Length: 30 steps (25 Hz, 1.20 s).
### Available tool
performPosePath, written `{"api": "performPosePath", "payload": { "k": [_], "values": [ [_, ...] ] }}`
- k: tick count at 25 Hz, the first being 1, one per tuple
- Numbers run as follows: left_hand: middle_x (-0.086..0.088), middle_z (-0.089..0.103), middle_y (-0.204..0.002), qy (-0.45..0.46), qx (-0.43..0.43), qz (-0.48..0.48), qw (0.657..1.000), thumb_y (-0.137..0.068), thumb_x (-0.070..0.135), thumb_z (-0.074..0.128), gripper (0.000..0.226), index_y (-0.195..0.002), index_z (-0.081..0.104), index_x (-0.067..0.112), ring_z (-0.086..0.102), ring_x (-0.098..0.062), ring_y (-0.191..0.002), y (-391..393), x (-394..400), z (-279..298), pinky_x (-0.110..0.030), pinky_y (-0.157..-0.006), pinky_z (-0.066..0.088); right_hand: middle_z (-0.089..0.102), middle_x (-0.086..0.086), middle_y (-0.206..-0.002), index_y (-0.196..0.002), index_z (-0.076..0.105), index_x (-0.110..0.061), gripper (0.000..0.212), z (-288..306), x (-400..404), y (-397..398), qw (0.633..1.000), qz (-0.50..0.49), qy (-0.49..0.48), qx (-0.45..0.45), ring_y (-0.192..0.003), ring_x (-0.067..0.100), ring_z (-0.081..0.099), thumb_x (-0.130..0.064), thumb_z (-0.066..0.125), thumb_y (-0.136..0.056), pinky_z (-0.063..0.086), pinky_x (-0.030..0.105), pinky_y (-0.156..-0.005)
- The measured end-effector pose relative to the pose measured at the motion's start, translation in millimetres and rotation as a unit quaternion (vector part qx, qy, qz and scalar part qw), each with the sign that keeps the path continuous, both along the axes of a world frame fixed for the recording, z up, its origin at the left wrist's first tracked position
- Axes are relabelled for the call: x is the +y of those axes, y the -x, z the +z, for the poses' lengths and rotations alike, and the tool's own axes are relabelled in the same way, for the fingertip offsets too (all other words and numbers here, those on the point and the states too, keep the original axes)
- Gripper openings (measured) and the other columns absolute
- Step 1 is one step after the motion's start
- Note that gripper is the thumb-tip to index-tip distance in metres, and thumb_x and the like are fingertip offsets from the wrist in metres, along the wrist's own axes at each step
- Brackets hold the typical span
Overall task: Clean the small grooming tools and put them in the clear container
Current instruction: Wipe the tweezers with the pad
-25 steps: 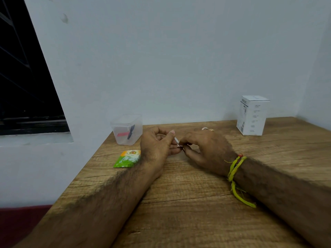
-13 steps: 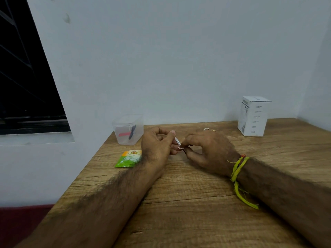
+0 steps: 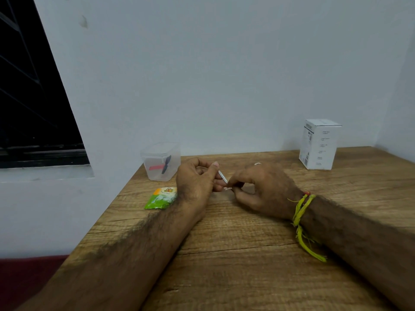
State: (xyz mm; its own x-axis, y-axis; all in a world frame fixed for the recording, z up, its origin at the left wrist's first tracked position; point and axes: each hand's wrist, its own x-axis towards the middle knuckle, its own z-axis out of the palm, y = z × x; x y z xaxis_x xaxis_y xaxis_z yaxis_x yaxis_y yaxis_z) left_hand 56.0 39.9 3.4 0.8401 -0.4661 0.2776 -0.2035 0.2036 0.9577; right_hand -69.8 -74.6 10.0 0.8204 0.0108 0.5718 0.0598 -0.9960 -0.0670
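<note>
Hardly anything changing over the last second: both hands staying together at the middle of the wooden table [image 3: 247, 254], so probably still cleaning, not yet stowing. Left hand [image 3: 196, 185] curling round a thin silvery grooming tool [image 3: 222, 176], thumb pressing its upper end. Right hand [image 3: 260, 189] pinching something small and white at the lower tip, too tiny to identify. Clear container [image 3: 160, 161] standing far left of the hands, lidless, already holding a red and a black item.

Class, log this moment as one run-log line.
left hand: holds small metal tool | right hand: pinches its lower end | clear container: two items inside
</note>
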Motion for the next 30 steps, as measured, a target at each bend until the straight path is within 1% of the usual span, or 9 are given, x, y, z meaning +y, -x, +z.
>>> {"api": "performPosePath", "payload": {
  "k": [4,6,8,12,16,19,23,27,30],
  "values": [
    [-0.01,0.071,-0.061,-0.003,-0.003,-0.003,1.0,-0.095,0.008,0.067,0.01,-0.089,0.061,0.003,0.068,-0.021,-0.049,-0.1,-0.7,-0.4,-0.022,-0.042,0.048,0.072,-0.011,-0.08,-0.087,0.074,-0.023,0.023,1.5,1.8,1.2,1.0,0.006,0.001,0.007,-0.074,0.009,0.064,-0.033,0.054,-0.081,0.053,0.033,-0.069],
    [-0.012,0.07,-0.062,0.001,0.003,-0.006,1.0,-0.095,0.008,0.067,0.01,-0.09,0.06,0.003,0.068,-0.021,-0.049,-0.5,0.2,-0.1,-0.021,-0.041,0.048,0.072,-0.012,-0.081,-0.087,0.074,-0.024,0.015,1.9,-1.5,2.6,1.0,0.012,-0.02,0.002,-0.075,0.003,0.063,-0.027,0.061,-0.081,0.053,0.032,-0.07],
    [-0.012,0.07,-0.062,0.005,0.008,-0.003,1.0,-0.095,0.007,0.067,0.01,-0.089,0.06,0.003,0.068,-0.022,-0.049,-1.4,0.2,-0.3,-0.021,-0.041,0.047,0.072,-0.013,-0.081,-0.088,0.075,-0.024,0.012,1.8,-2.9,3.7,0.999,0.016,-0.032,-0.005,-0.076,0.001,0.062,-0.023,0.065,-0.08,0.054,0.031,-0.071],
    [-0.011,0.07,-0.062,0.008,0.01,-0.005,1.0,-0.095,0.007,0.066,0.01,-0.088,0.06,0.004,0.068,-0.02,-0.048,-0.9,0.2,0.3,-0.021,-0.041,0.047,0.072,-0.012,-0.081,-0.089,0.075,-0.022,0.016,0.8,-2.9,2.8,0.997,0.008,-0.053,-0.055,-0.075,0.003,0.064,-0.028,0.061,-0.082,0.055,0.032,-0.069],
    [-0.011,0.071,-0.063,-0.002,0.004,0.004,1.0,-0.095,0.009,0.068,0.01,-0.088,0.061,0.006,0.067,-0.019,-0.049,0.1,1.5,1.4,-0.022,-0.043,0.051,0.073,-0.011,-0.082,-0.09,0.075,-0.023,0.015,-0.9,-0.9,0.7,0.999,0.024,-0.026,-0.02,-0.076,0.007,0.065,-0.023,0.063,-0.082,0.054,0.033,-0.071],
    [-0.011,0.072,-0.063,-0.006,0.008,0.016,1.0,-0.094,0.01,0.069,0.01,-0.087,0.063,0.007,0.068,-0.021,-0.05,-2.5,1.9,0.6,-0.023,-0.046,0.052,0.073,-0.01,-0.082,-0.088,0.075,-0.022,0.015,0.1,-0.1,0.4,1.0,0.022,-0.005,0.001,-0.077,0.009,0.065,-0.024,0.063,-0.081,0.054,0.034,-0.072],
    [-0.009,0.071,-0.06,0.0,0.006,0.014,1.0,-0.094,0.008,0.069,0.014,-0.083,0.06,0.009,0.066,-0.021,-0.047,-1.9,-0.6,-0.4,-0.023,-0.047,0.053,0.073,-0.009,-0.082,-0.089,0.075,-0.021,0.013,0.1,-1.2,0.9,1.0,0.021,-0.006,-0.011,-0.076,0.009,0.065,-0.023,0.064,-0.082,0.053,0.033,-0.071],
    [-0.01,0.071,-0.062,-0.002,0.013,0.024,1.0,-0.093,0.01,0.07,0.01,-0.087,0.063,0.006,0.065,-0.018,-0.046,-3.3,-1.1,-0.8,-0.023,-0.046,0.052,0.073,-0.009,-0.083,-0.088,0.075,-0.02,0.011,-0.1,1.6,0.6,1.0,0.029,-0.002,0.009,-0.078,0.009,0.064,-0.021,0.067,-0.081,0.053,0.033,-0.072],
    [-0.01,0.071,-0.063,0.004,0.019,0.026,0.999,-0.094,0.009,0.069,0.01,-0.088,0.063,0.004,0.063,-0.015,-0.043,-3.5,-1.1,0.0,-0.021,-0.045,0.051,0.073,-0.009,-0.084,-0.091,0.075,-0.021,0.014,-0.2,1.2,0.3,0.999,0.031,-0.017,-0.002,-0.078,0.009,0.065,-0.022,0.063,-0.082,0.053,0.033,-0.072]
  ]
}}
